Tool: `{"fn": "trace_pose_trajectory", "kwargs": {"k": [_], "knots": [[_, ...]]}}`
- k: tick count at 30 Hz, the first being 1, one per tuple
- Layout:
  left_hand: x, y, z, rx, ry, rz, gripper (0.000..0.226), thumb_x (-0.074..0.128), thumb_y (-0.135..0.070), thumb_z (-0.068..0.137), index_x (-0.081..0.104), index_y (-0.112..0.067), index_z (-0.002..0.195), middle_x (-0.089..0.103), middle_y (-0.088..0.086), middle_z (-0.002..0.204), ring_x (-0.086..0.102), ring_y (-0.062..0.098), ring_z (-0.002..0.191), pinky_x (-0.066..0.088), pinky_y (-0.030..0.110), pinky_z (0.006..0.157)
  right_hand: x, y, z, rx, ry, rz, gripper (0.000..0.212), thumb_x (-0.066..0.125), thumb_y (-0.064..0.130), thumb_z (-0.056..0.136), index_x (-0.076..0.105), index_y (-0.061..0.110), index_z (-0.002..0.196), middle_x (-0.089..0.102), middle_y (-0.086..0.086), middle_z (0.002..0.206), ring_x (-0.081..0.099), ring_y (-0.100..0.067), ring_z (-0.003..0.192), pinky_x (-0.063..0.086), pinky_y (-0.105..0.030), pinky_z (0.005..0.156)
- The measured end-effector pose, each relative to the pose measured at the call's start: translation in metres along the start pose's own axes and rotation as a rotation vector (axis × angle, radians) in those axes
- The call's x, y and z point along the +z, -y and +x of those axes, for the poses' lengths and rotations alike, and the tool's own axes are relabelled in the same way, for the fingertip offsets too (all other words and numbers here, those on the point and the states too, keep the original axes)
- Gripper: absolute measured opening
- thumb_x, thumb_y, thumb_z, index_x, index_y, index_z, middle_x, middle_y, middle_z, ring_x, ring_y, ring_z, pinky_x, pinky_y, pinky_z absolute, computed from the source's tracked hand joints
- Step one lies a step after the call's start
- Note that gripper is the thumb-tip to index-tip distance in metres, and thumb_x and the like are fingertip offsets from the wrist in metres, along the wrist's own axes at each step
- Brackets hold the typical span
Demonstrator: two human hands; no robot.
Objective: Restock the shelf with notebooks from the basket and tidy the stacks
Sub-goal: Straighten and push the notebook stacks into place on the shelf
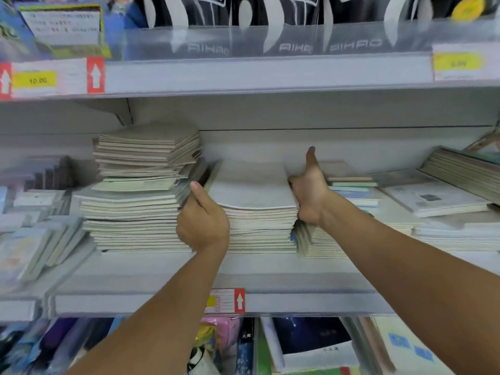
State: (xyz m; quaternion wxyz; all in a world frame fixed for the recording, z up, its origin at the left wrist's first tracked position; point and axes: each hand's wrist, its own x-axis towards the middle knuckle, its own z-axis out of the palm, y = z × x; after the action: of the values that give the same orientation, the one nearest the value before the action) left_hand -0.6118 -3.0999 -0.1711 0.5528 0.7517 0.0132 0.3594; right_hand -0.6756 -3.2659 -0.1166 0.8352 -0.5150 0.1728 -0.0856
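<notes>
A middle stack of pale grey notebooks (pixel 254 196) lies on the white shelf (pixel 270 269), between my two hands. My left hand (pixel 201 220) is at the stack's left side, fingers curled round the edge of some notebooks there, next to a tall uneven stack (pixel 140 185). My right hand (pixel 311 196) presses against the stack's right side with the thumb pointing up and the fingers tucked at the top notebook's edge. The basket is out of view.
A lower stack with green and blue covers (pixel 351 190) sits right of my right hand, with flat white booklets (pixel 433 196) beyond. Leaning booklets (pixel 35 244) fill the left end. Price labels (pixel 227 300) line the shelf edge; another shelf hangs overhead.
</notes>
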Motion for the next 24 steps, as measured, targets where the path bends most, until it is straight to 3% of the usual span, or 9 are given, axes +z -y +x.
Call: {"fn": "trace_pose_trajectory", "kwargs": {"k": [7, 9, 11, 12, 14, 18, 20, 22, 24], "knots": [[0.003, 0.000, -0.003, -0.103, 0.055, -0.063, 0.068, 0.021, -0.057, 0.100, 0.062, -0.014, 0.067, 0.052, 0.001, 0.057, 0.051, 0.025, 0.061, 0.026, 0.026, 0.050, -0.011, -0.009, -0.006, -0.113, 0.032, 0.036, 0.086, 0.032, 0.087, 0.079, 0.060, 0.026, 0.132, 0.071, -0.008, 0.119, 0.068, -0.033, 0.108, 0.050, -0.048, 0.100], [0.003, 0.000, -0.007, -0.147, 0.071, -0.192, 0.072, 0.020, -0.060, 0.099, 0.066, -0.011, 0.075, 0.062, 0.004, 0.067, 0.059, 0.026, 0.070, 0.037, 0.026, 0.054, -0.011, -0.016, -0.008, -0.085, 0.013, -0.059, 0.092, 0.037, 0.094, 0.069, 0.062, 0.029, 0.130, 0.070, -0.007, 0.121, 0.066, -0.035, 0.113, 0.043, -0.058, 0.104], [0.004, 0.001, -0.008, -0.222, 0.104, -0.224, 0.079, 0.013, -0.068, 0.095, 0.072, -0.015, 0.098, 0.071, 0.006, 0.089, 0.063, 0.027, 0.087, 0.050, 0.034, 0.074, -0.008, -0.024, -0.008, -0.033, -0.080, -0.097, 0.101, 0.043, 0.102, 0.048, 0.059, 0.042, 0.128, 0.069, -0.003, 0.124, 0.063, -0.038, 0.116, 0.031, -0.071, 0.104], [0.003, 0.001, -0.008, -0.251, 0.129, -0.202, 0.082, 0.010, -0.069, 0.094, 0.072, -0.017, 0.104, 0.071, 0.006, 0.096, 0.063, 0.028, 0.093, 0.050, 0.036, 0.080, -0.009, -0.028, -0.006, -0.031, -0.127, -0.069, 0.106, 0.045, 0.104, 0.040, 0.056, 0.047, 0.129, 0.067, 0.000, 0.127, 0.063, -0.037, 0.116, 0.029, -0.072, 0.104], [0.000, -0.001, -0.007, -0.270, 0.176, -0.140, 0.083, 0.008, -0.068, 0.094, 0.073, -0.016, 0.102, 0.071, 0.007, 0.095, 0.062, 0.030, 0.092, 0.045, 0.035, 0.075, -0.011, -0.033, 0.001, -0.068, -0.230, 0.001, 0.114, 0.044, 0.106, 0.030, 0.050, 0.053, 0.131, 0.061, 0.009, 0.134, 0.059, -0.033, 0.120, 0.026, -0.072, 0.104], [-0.004, -0.001, -0.008, -0.221, 0.157, -0.044, 0.078, 0.014, -0.064, 0.096, 0.073, -0.013, 0.094, 0.070, 0.010, 0.090, 0.062, 0.033, 0.089, 0.037, 0.033, 0.071, 0.002, -0.032, -0.004, -0.150, -0.277, 0.025, 0.091, 0.034, 0.100, 0.052, 0.049, 0.052, 0.129, 0.055, 0.013, 0.139, 0.055, -0.027, 0.121, 0.030, -0.061, 0.109], [-0.002, 0.002, -0.008, -0.199, 0.117, -0.037, 0.074, 0.019, -0.063, 0.097, 0.072, -0.012, 0.098, 0.071, 0.011, 0.092, 0.062, 0.033, 0.091, 0.038, 0.034, 0.073, 0.003, -0.031, -0.005, -0.140, -0.247, -0.006, 0.096, 0.032, 0.100, 0.057, 0.056, 0.043, 0.130, 0.064, 0.006, 0.131, 0.065, -0.025, 0.108, 0.047, -0.052, 0.098], [0.002, 0.004, -0.007, -0.200, 0.070, -0.048, 0.075, 0.022, -0.062, 0.097, 0.071, -0.006, 0.100, 0.070, 0.015, 0.093, 0.062, 0.035, 0.092, 0.039, 0.036, 0.074, 0.001, -0.028, -0.005, -0.143, -0.181, -0.045, 0.093, 0.028, 0.096, 0.069, 0.068, 0.030, 0.120, 0.073, -0.003, 0.114, 0.072, -0.022, 0.087, 0.057, -0.035, 0.076], [0.006, 0.006, -0.005, -0.230, 0.019, -0.046, 0.073, 0.023, -0.058, 0.099, 0.070, -0.003, 0.100, 0.070, 0.018, 0.094, 0.061, 0.037, 0.092, 0.036, 0.036, 0.072, 0.000, -0.026, -0.003, -0.129, -0.130, -0.076, 0.100, 0.026, 0.097, 0.068, 0.065, 0.026, 0.127, 0.071, -0.006, 0.120, 0.071, -0.024, 0.097, 0.058, -0.035, 0.079]]}}
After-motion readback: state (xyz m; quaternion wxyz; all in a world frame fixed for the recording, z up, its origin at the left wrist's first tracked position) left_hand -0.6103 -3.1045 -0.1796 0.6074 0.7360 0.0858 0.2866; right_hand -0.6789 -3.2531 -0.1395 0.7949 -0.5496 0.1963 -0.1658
